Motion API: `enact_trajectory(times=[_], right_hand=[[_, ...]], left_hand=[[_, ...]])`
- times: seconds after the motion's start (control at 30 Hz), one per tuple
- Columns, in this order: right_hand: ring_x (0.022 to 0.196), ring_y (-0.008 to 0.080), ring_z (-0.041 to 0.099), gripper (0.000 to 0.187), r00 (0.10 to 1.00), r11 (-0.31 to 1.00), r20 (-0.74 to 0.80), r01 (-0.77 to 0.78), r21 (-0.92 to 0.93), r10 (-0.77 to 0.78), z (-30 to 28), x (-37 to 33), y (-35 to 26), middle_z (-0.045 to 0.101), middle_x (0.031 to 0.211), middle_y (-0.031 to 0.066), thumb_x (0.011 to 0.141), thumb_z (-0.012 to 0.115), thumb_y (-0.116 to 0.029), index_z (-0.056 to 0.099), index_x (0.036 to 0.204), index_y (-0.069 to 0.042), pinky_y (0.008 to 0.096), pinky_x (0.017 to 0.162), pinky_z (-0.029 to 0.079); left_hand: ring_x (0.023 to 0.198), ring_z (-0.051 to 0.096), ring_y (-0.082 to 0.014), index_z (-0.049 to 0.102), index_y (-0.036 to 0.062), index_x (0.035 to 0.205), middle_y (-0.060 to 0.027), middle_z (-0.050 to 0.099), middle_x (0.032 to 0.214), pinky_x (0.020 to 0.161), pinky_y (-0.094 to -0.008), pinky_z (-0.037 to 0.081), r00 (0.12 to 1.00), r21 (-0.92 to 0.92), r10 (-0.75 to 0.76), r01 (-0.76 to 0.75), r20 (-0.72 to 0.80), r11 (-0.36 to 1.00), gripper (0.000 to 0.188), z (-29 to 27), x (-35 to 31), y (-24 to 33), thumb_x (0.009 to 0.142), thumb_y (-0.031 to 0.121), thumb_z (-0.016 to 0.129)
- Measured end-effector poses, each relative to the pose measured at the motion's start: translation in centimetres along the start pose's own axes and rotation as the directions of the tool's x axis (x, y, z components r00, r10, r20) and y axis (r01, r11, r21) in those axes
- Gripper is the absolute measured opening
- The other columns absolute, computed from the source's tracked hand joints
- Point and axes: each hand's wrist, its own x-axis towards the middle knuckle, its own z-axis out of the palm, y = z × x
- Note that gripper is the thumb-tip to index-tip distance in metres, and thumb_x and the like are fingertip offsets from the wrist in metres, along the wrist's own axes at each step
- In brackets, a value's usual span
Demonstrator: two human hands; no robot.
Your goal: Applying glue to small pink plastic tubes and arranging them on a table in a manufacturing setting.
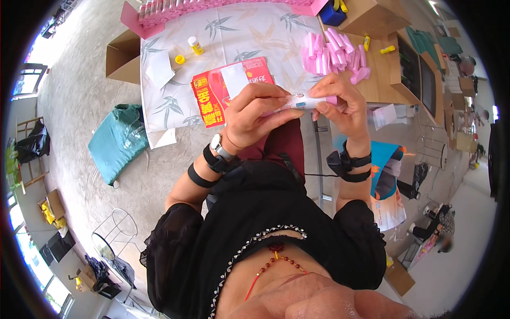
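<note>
A pink tube with a white printed label [302, 102] is held level above the table's near edge. My left hand [254, 109] pinches its left end between thumb and fingers. At its other end, my right hand [340, 103] grips it the same way. Just beyond my left hand lies a flat red and yellow packet [204, 103], with a white slip of paper [234, 80] on top. Farther back stand an uncapped glue stick [195, 45] and its yellow cap [180, 60].
A heap of pink tubes [333, 51] lies at the table's right. Along the far edge, a pink box [133, 21] holds rows of tubes. White papers [159, 70] lie at left. An open cardboard box [121, 57] and a green-covered stool [118, 139] stand beside the table.
</note>
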Motion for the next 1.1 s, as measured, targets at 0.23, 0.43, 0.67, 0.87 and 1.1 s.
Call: enact_trajectory(times=[0.23, 0.43, 0.67, 0.87, 1.1], right_hand=[[0.090, 0.0211, 0.072, 0.027, 0.990, 0.995, -0.123, -0.066, 0.071, 0.075, 0.8, -0.4, 0.3, 0.067, 0.106, 0.0168, 0.090, 0.075, -0.005, 0.059, 0.112, 0.002, 0.0302, 0.076, 0.060], [0.100, 0.0226, 0.070, 0.049, 0.980, 0.996, -0.182, -0.067, 0.063, 0.077, 1.4, -0.3, 0.7, 0.068, 0.110, 0.0191, 0.087, 0.079, -0.007, 0.046, 0.123, -0.002, 0.0340, 0.085, 0.059], [0.105, 0.0224, 0.067, 0.059, 0.987, 0.837, 0.069, 0.161, -0.523, -0.147, 1.1, 1.6, -0.4, 0.067, 0.112, 0.0071, 0.073, 0.087, -0.011, 0.060, 0.126, -0.006, 0.0338, 0.083, 0.056], [0.088, 0.0228, 0.067, 0.040, 0.990, 0.815, 0.097, 0.137, -0.563, -0.100, 1.9, 2.1, -0.4, 0.067, 0.104, 0.0069, 0.073, 0.084, -0.007, 0.073, 0.111, -0.012, 0.0327, 0.072, 0.056], [0.086, 0.0231, 0.070, 0.036, 0.991, 0.803, 0.044, 0.131, -0.581, -0.130, 2.0, 1.6, 0.5, 0.071, 0.100, 0.0086, 0.074, 0.085, -0.009, 0.073, 0.107, -0.008, 0.0317, 0.072, 0.057]], left_hand=[[0.083, 0.074, -0.0261, 0.055, 0.0019, 0.089, -0.0133, 0.064, 0.095, 0.067, -0.0335, 0.063, 0.998, 0.005, 0.004, -0.004, -0.069, 1.000, 0.046, -0.4, 0.3, -0.6, 0.067, 0.011, 0.093], [0.082, 0.074, -0.0231, 0.055, 0.0027, 0.085, -0.0115, 0.063, 0.095, 0.066, -0.0302, 0.063, 0.994, -0.011, -0.035, 0.034, -0.104, 0.999, 0.046, -1.0, -0.1, -1.3, 0.066, 0.015, 0.095], [0.082, 0.074, -0.0230, 0.055, 0.0023, 0.085, -0.0117, 0.062, 0.094, 0.065, -0.0299, 0.062, 0.997, -0.030, -0.029, 0.026, -0.074, 0.999, 0.046, -1.6, -0.2, -1.5, 0.066, 0.015, 0.095], [0.092, 0.072, -0.0229, 0.065, 0.0024, 0.094, -0.0121, 0.065, 0.102, 0.073, -0.0330, 0.060, 0.987, -0.015, -0.155, 0.156, 0.038, 0.988, 0.042, -2.6, 0.3, -1.4, 0.067, 0.018, 0.093], [0.091, 0.070, -0.0256, 0.070, 0.0056, 0.116, -0.0093, 0.067, 0.107, 0.075, -0.0352, 0.059, 0.966, 0.119, -0.095, 0.068, 0.242, 0.991, 0.044, -3.5, 0.1, -1.2, 0.075, 0.010, 0.085]])
